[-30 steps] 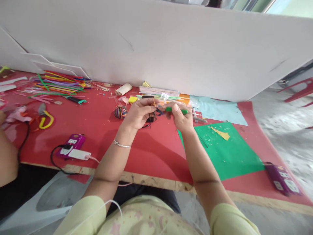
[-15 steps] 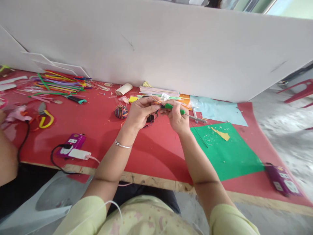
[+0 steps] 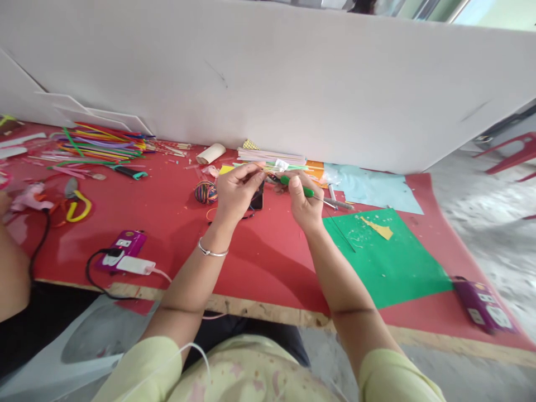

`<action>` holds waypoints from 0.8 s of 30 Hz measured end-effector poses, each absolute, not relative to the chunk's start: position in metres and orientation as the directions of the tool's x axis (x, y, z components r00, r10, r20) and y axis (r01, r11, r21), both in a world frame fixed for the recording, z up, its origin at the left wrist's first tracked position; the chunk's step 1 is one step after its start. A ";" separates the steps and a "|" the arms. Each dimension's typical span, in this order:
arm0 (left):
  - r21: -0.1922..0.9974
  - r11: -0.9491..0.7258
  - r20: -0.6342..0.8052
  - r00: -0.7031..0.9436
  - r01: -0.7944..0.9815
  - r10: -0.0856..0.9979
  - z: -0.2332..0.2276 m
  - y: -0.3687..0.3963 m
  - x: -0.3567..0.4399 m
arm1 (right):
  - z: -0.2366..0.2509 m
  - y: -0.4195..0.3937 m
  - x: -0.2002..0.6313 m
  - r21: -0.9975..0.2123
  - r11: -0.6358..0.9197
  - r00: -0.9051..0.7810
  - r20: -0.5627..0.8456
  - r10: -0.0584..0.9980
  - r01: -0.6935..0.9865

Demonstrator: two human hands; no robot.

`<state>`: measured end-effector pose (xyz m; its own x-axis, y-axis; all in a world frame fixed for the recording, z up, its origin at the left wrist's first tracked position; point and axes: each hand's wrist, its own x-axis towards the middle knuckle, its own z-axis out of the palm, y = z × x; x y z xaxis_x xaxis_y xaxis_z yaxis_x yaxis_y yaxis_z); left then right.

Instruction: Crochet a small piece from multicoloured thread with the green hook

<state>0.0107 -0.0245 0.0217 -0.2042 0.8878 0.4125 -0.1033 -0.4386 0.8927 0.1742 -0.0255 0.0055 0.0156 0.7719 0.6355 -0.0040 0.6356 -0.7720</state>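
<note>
My left hand (image 3: pixel 237 192) is closed in a pinch on a thin strand of yarn at its fingertips; the exact piece is too small to make out. My right hand (image 3: pixel 307 204) is closed round a crochet hook with a green handle (image 3: pixel 308 192), its thin metal end jutting out to the right. Both hands are raised over the table, their fingertips a short way apart. Left of my left hand lies a multicoloured yarn ball (image 3: pixel 204 192), with a loose strand trailing near it. A black phone-like object (image 3: pixel 258 200) lies partly hidden behind my left hand.
Green sheet (image 3: pixel 402 268) and light blue sheet (image 3: pixel 377 190) lie right on the red table (image 3: pixel 268 257). Left are pipe cleaners (image 3: pixel 104 139), yellow-handled pliers (image 3: pixel 79 204), a purple power strip (image 3: pixel 128 245) and another person's arm (image 3: pixel 14 257). A white board (image 3: pixel 268 72) stands behind.
My left hand has shifted slightly left, widening the gap between my fingertips, and the black object shows more. My right hand still holds the crochet hook.
</note>
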 end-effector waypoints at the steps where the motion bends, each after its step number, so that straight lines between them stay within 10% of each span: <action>1: 0.889 -0.444 0.412 -0.228 -0.112 0.882 0.019 -0.024 0.013 | 0.004 -0.026 0.174 -0.754 0.657 0.028 0.657 0.753 0.014; 7: 0.883 -0.187 0.188 -0.042 -0.430 0.981 0.018 -0.022 0.018 | -0.005 -0.024 0.177 -0.646 0.751 0.051 0.762 0.646 0.138; 11: 0.858 0.014 0.083 0.165 -0.514 0.983 0.028 -0.024 0.006 | -0.005 -0.015 0.181 -0.781 0.623 0.018 0.622 0.782 -0.042; 24: 0.905 -0.004 0.124 0.256 -0.424 0.959 0.033 -0.027 -0.010 | 0.002 -0.005 0.182 -0.895 0.277 -0.105 0.331 0.938 -0.348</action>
<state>-0.0095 -0.0271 0.0330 0.2557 0.9587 0.1242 -0.4244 -0.0041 0.9055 0.1820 -0.0054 0.0017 -0.1048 0.9377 0.3312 -0.3481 0.2774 -0.8955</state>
